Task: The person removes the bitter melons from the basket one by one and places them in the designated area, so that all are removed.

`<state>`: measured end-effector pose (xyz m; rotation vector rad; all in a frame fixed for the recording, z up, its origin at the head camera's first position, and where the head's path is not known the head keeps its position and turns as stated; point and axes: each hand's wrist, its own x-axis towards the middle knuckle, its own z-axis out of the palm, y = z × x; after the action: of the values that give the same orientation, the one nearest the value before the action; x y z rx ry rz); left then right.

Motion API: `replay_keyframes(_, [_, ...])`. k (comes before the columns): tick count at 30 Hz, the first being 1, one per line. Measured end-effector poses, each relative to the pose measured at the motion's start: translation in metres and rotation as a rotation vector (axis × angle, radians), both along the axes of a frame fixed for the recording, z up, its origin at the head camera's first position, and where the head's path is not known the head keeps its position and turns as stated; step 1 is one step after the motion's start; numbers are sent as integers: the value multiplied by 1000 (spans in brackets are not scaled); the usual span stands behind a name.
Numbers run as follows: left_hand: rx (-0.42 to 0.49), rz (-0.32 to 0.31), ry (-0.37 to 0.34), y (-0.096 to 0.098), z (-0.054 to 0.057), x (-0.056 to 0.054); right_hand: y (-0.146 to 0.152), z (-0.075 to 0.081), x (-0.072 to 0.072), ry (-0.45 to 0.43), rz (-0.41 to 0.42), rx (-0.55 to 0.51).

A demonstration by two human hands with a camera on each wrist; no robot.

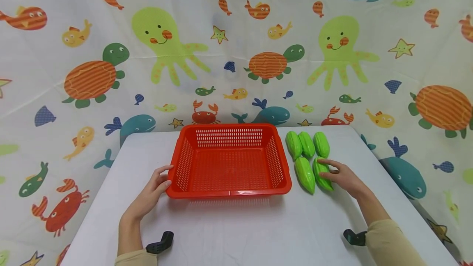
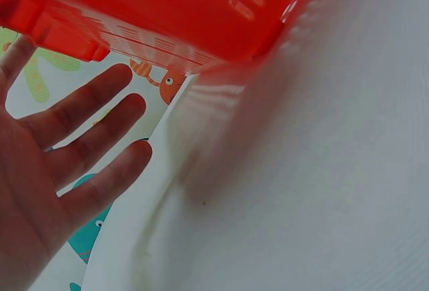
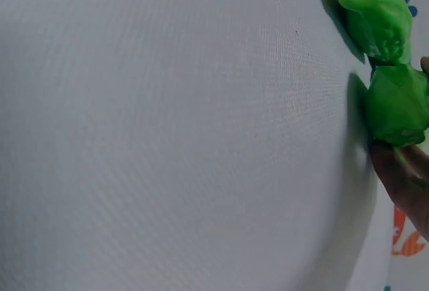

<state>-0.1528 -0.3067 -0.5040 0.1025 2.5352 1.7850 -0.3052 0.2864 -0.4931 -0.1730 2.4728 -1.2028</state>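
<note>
A red plastic basket (image 1: 229, 194) with slotted walls stands on the white table. At its left rim is my left hand (image 1: 154, 187), thumb and forefinger touching the edge; the other fingers (image 2: 100, 137) spread out straight beside the basket in the left wrist view. Right of the basket lie several green, ridged star fruits (image 1: 304, 175) in two rows. My right hand (image 1: 343, 177) holds the front right star fruit (image 1: 320, 182) between thumb and fingers. In the right wrist view this star fruit (image 3: 397, 103) partly hides the fingers.
Behind the table (image 1: 236, 233) hangs a cloth (image 1: 229, 11) printed with sea animals. The basket takes up the back middle of the table, close to the cloth. Three star fruits (image 1: 306, 143) lie in the back row. A black wrist device (image 1: 160, 242) sits at each sleeve.
</note>
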Motion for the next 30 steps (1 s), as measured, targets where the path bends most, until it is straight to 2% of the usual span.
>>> replay_keyframes(5, [-1, 3, -9, 0, 0, 0, 1, -3, -4, -6, -11, 19])
replay_keyframes(30, [2, 5, -3, 2, 2, 2, 5, -8, -7, -14, -25, -26])
